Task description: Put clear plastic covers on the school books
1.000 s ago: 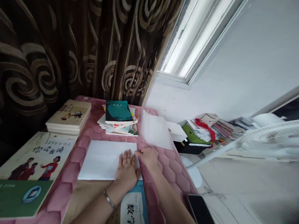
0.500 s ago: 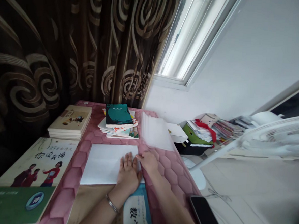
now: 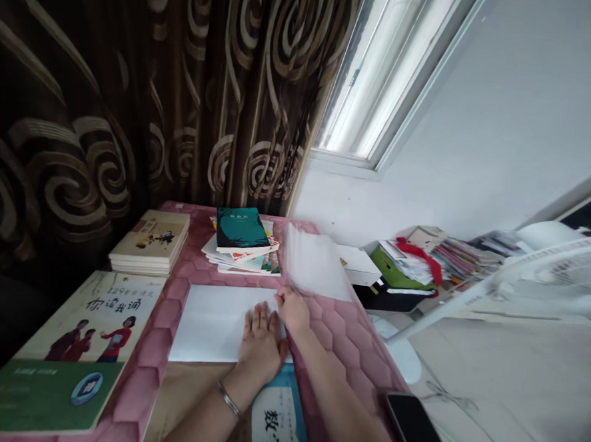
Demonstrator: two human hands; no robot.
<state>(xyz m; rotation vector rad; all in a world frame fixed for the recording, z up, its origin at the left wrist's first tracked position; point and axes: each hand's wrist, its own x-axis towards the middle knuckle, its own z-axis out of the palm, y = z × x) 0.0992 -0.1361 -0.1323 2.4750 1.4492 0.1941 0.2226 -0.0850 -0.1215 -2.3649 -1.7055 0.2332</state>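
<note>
Holding a white sheet flat: where it could slip

Pressing down on the plain white paper sheet, the left hand lies palm-flat with its fingers straight and close together, a thin silver bracelet on the wrist. The sheet lies in the middle of the table, on its pink quilted cover, and reaches toward the right edge. Its near edge overlaps a brown paper sheet and a blue-covered book at the near edge.

The right hand sits at the sheet's far right corner with its fingers curled down onto the edge. Whether they pinch the paper or only press it cannot be told.

The padded cover looks soft and uneven, so the sheet could crease or skew if the two hands pull against each other. Only the right part is held down, so the free left part could lift or swing. A large white fan stands off the right edge, and a draught from it could raise that loose part.

A clear plastic sheet lies just beyond the right hand, toward the far right corner, and a careless wrist could drag it along. A black phone lies by the near right corner, close to the right forearm, and a sweep of the elbow might knock it. The stack of books under a dark teal cover at the far edge is well clear.
</note>
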